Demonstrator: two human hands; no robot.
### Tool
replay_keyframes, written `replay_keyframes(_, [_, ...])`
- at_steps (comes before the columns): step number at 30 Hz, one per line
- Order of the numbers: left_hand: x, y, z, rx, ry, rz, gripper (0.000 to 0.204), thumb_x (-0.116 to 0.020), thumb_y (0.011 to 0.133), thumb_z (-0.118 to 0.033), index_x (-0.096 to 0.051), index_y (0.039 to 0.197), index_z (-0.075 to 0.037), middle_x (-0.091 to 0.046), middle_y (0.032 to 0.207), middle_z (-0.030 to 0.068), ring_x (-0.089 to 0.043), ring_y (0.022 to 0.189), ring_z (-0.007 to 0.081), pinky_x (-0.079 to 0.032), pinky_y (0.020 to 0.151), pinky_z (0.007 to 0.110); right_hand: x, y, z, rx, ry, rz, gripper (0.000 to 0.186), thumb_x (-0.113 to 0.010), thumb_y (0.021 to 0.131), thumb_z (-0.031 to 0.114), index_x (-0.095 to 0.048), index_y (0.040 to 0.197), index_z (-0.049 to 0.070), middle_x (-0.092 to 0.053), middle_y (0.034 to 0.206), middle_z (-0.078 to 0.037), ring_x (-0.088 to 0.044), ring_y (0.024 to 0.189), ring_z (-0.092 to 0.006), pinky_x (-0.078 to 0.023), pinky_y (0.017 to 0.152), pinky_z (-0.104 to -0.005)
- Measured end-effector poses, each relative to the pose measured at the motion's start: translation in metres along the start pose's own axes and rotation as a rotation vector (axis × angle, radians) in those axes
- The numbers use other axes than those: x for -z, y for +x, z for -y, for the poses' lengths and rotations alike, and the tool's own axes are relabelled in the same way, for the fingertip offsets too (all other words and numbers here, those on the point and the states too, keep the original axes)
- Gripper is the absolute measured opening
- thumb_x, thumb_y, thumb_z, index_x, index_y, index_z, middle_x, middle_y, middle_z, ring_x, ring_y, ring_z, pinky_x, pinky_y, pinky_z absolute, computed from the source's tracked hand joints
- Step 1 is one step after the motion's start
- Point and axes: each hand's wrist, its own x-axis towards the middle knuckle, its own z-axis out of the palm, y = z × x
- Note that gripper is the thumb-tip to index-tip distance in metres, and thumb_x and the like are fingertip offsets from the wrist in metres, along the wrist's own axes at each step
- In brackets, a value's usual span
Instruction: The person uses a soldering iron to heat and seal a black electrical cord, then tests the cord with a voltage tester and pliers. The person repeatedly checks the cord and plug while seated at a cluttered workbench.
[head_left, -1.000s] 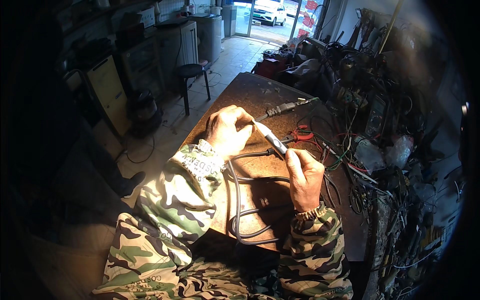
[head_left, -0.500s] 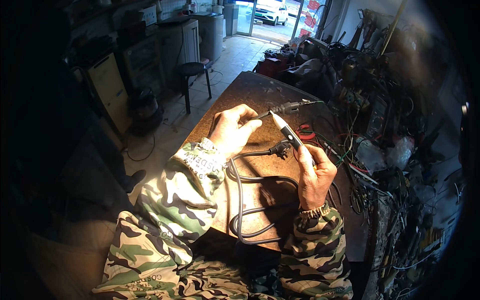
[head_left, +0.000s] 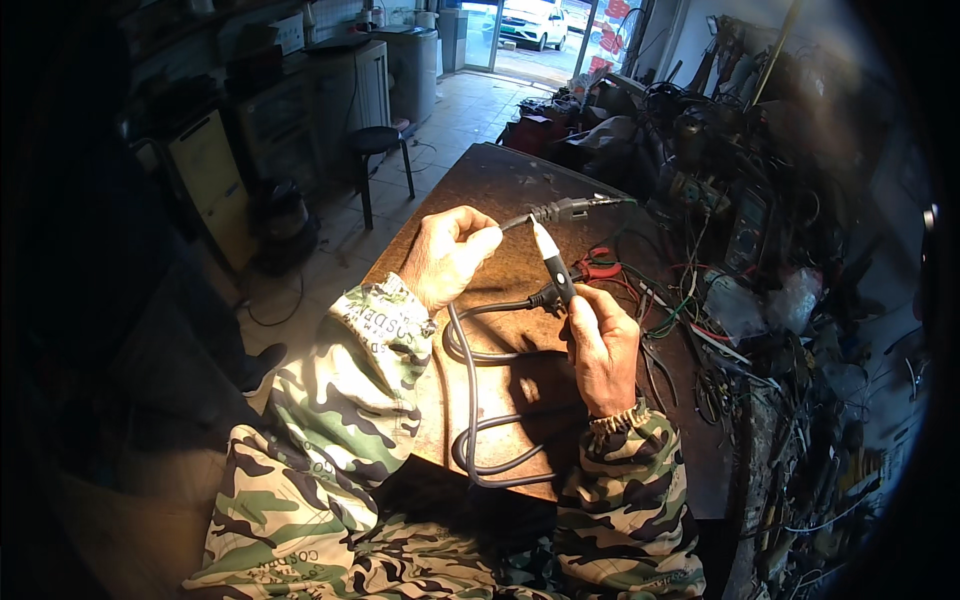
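One brown worktable (head_left: 500, 180) fills the middle of the room, brightly lit at the near end. Heap of tools and wires (head_left: 790, 400) along its right side. Black stool (head_left: 375, 140) on the floor, beyond the left edge. Camouflage sleeves (head_left: 345, 410) on both forearms. Dark cable (head_left: 472, 400) looped on the table between the forearms.

Left hand (head_left: 448, 258): thumb and forefinger pinching a length of cable just short of its connector (head_left: 570, 207), which sticks out to the right, ahead of both hands. Right hand (head_left: 605, 345): fingers closed around the rear of a pen tester (head_left: 556, 270), aimed forward and slightly left. Hands apart, tester between them.

From where I stand: black plug (head_left: 545, 298) under the tester, just left of the right hand. Red-handled pliers (head_left: 600, 268) near, past that hand. White tip (head_left: 541, 236) at the cable by the connector; can't tell if touching.
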Motion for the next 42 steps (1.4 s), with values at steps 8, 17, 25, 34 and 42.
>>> replay_keyframes(8, [-0.011,-0.004,-0.008,0.131,-0.172,0.156,0.018,-0.065,0.096,-0.018,-0.061,0.107,-0.003,-0.060,0.074,-0.0004,-0.047,0.054,0.0021,-0.034,0.046,0.017,0.005,-0.003,0.003,-0.057,0.044,0.026,0.027,-0.049,0.099,0.012,-0.063,0.116,-0.005,-0.057,0.073,0.001,-0.049,0.056,-0.0039,-0.040,0.049,-0.0203])
replay_keyframes(17, [-0.002,0.001,0.003,0.109,-0.059,0.099,0.029,-0.061,0.094,-0.026,-0.068,0.091,0.002,-0.063,0.071,0.0045,-0.053,0.055,0.0057,-0.041,0.049,0.020,0.003,-0.001,-0.003,-0.062,0.037,0.026,0.027,-0.050,0.099,0.013,-0.064,0.114,-0.004,-0.055,0.070,0.003,-0.048,0.056,-0.0038,-0.038,0.049,-0.0213])
replay_keyframes(25, [0.003,-0.007,-0.009,0.131,-0.070,0.088,0.022,-0.058,0.097,-0.021,-0.065,0.093,0.000,-0.060,0.074,0.0019,-0.045,0.053,0.0030,-0.032,0.047,0.017,-0.002,0.003,-0.001,-0.060,0.020,0.028,0.026,-0.052,0.099,0.015,-0.065,0.111,-0.005,-0.055,0.071,0.001,-0.048,0.060,-0.0046,-0.038,0.052,-0.0232])
replay_keyframes(34, [-0.006,-0.005,-0.004,0.124,-0.165,0.205,0.025,-0.059,0.099,-0.026,-0.064,0.102,-0.001,-0.059,0.074,-0.0001,-0.044,0.052,0.0024,-0.032,0.046,0.016,0.006,0.000,-0.007,-0.036,-0.066,0.018,0.028,-0.057,0.098,0.018,-0.066,0.107,-0.006,-0.057,0.071,-0.001,-0.049,0.065,-0.0074,-0.041,0.058,-0.0261])
replay_keyframes(42, [-0.003,-0.005,-0.010,0.170,-0.073,0.144,0.025,-0.059,0.099,-0.026,-0.067,0.097,-0.002,-0.057,0.066,-0.0032,-0.043,0.049,0.0014,-0.031,0.045,0.016,0.002,-0.001,-0.004,0.021,-0.026,-0.060,0.027,-0.059,0.097,0.018,-0.067,0.108,-0.006,-0.059,0.072,-0.001,-0.050,0.066,-0.0073,-0.042,0.058,-0.0256])
